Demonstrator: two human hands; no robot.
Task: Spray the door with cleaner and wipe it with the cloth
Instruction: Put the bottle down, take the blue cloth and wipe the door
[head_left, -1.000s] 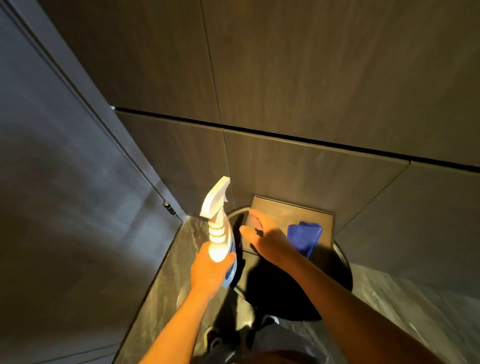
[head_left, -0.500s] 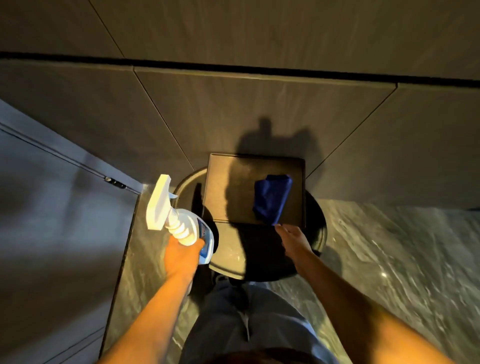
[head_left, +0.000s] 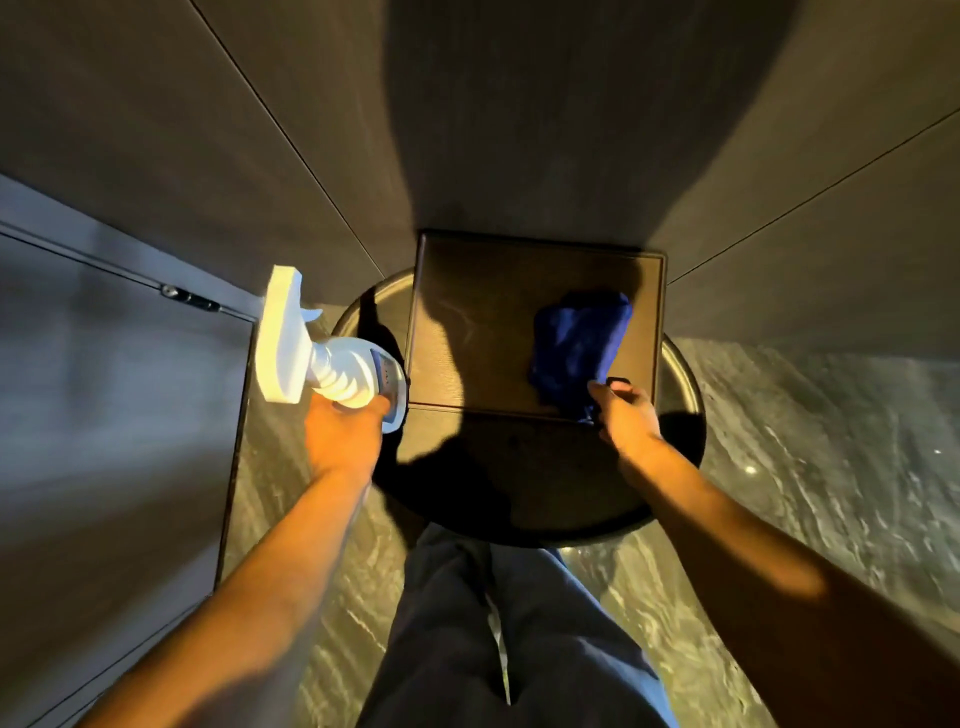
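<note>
Below, a round table (head_left: 675, 499) stands on marble floor (head_left: 831, 467).

A round dark wooden counter (head_left: 545, 499) stands on a grey marble floor (head_left: 810, 447), close against a wall of large dark brown panels (head_left: 519, 104). On the counter lies a square brown tray (head_left: 483, 322), its far edge near the wall. Blue-grey trouser legs (head_left: 498, 634) show below the counter.

One view only, head-worn and wide-angle, peering steeply down past the person's own forearms. It faces the wall panels ahead, the round worktop (head_left: 519, 493) close below, the trouser legs (head_left: 509, 634) at the bottom edge, the door (head_left: 104, 415) filling the left side.
</note>
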